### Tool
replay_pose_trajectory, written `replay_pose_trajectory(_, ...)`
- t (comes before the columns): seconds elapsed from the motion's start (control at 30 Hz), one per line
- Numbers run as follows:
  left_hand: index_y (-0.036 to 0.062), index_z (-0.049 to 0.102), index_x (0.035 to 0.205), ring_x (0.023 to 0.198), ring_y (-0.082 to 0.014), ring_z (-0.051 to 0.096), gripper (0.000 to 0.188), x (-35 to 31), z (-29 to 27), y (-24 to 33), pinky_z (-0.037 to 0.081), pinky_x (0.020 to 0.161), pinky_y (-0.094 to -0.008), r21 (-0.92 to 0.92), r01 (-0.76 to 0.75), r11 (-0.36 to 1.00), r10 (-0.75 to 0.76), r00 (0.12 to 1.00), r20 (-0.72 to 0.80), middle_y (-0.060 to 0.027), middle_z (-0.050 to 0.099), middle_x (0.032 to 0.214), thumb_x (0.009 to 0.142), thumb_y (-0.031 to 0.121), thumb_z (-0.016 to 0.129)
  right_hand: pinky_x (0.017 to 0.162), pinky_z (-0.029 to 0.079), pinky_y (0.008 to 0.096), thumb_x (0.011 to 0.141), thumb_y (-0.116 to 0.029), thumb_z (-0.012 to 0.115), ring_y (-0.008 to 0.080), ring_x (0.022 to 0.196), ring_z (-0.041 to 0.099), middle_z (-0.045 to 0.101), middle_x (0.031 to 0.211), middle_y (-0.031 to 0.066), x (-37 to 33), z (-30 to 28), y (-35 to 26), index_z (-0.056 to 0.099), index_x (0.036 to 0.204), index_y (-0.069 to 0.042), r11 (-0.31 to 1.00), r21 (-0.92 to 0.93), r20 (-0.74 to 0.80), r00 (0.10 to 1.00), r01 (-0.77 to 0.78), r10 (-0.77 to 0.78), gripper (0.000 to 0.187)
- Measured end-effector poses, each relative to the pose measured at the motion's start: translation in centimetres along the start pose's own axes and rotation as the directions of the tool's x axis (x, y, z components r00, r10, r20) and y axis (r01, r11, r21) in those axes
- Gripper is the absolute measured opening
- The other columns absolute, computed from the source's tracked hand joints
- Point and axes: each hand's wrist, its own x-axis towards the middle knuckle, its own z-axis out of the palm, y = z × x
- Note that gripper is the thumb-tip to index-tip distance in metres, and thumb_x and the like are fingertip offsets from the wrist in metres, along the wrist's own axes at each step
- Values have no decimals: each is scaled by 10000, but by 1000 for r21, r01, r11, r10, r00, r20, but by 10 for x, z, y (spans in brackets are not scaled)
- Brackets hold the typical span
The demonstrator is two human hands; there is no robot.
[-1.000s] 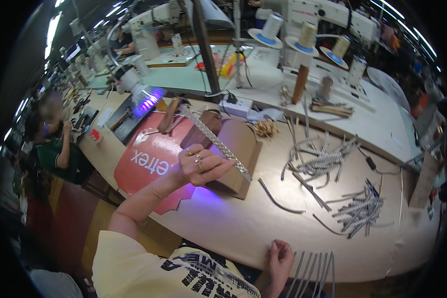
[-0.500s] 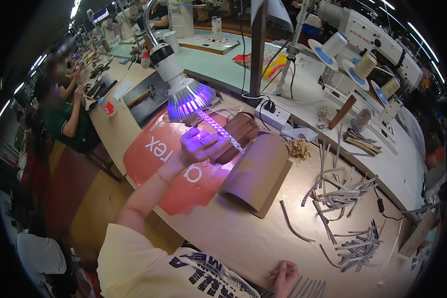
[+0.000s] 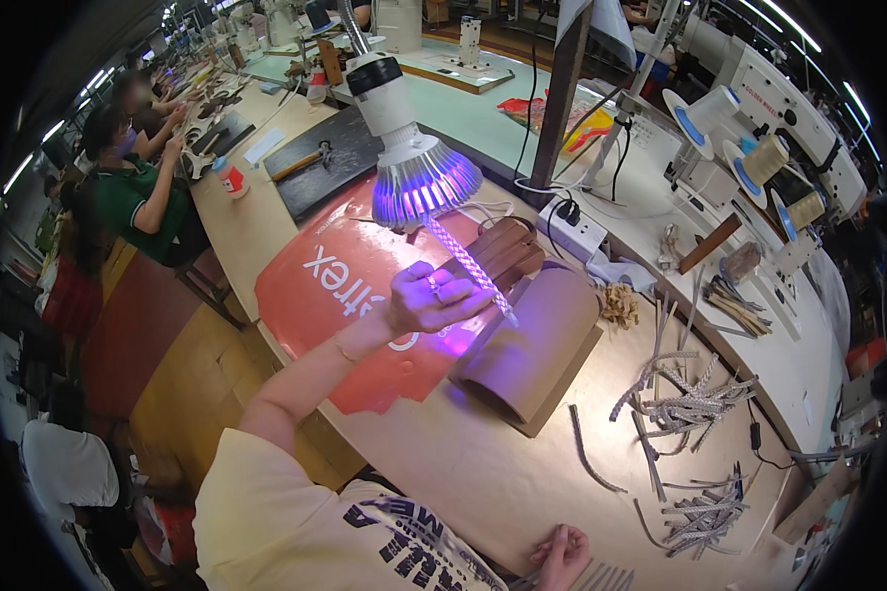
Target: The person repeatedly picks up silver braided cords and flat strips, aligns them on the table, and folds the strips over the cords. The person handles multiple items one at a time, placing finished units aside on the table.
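Observation:
A braided strap (image 3: 471, 264) slants under the violet-lit lamp (image 3: 426, 182), its upper end close to the lamp's rim. My left hand (image 3: 429, 298) is closed around it, and its lower end reaches over a curved brown form (image 3: 532, 340). Down at the front edge, my right hand (image 3: 564, 554) rests with its fingers curled in. Several thin grey strips (image 3: 609, 579) fan out beside it; whatever the fingers hold is hidden. Two heaps of strap lie on the table to the right: braided lengths (image 3: 698, 399) and, nearer, a smaller pile (image 3: 708, 522).
A red sheet (image 3: 350, 286) lies beneath my left forearm. Behind the form are brown blocks (image 3: 511, 246) and a white power strip (image 3: 574, 227). A sewing machine (image 3: 774, 98) with thread cones stands at the back right. Other people work along the table at far left.
The whole view has shifted, so the lamp and table things sit farther right. My left hand still holds the braided strap beneath the lamp; my right hand has stayed near the front edge.

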Motion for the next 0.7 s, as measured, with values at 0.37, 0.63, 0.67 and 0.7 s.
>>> replay_pose_trajectory(0.37,245,744,1041,602,-58,521,314,-5,-1,-1,358,553,-234,17,25,1000,-26,998,59,98,570,814,740,182,675,448,393,194,980,-183,629,68,502,515,601,640,35,-1,2,1,621,973,-43,1000,3,-39,999,-2,2,140)
replay_pose_trajectory(0.63,237,741,1094,641,-71,558,379,-13,-12,-24,390,616,-263,110,59,992,-66,995,69,80,615,878,728,158,683,456,410,203,981,-192,627,87,512,540,618,656,48,-3,2,2,614,1015,-35,1000,30,-34,999,-8,9,161)
replay_pose_trajectory(0.67,235,740,1103,650,-75,565,388,-18,-13,-27,395,623,-267,134,53,990,-66,994,88,77,618,883,728,151,691,458,413,205,980,-194,630,90,517,548,626,663,53,-3,2,2,614,1022,-35,1000,22,-31,1000,-1,2,165)
replay_pose_trajectory(0.7,230,739,1112,669,-83,575,400,-24,-15,-29,405,638,-277,137,61,989,-72,994,81,70,621,888,723,147,700,444,420,212,980,-179,619,89,504,541,607,658,48,-2,1,2,602,1027,-21,1000,7,-21,1000,3,-3,166)
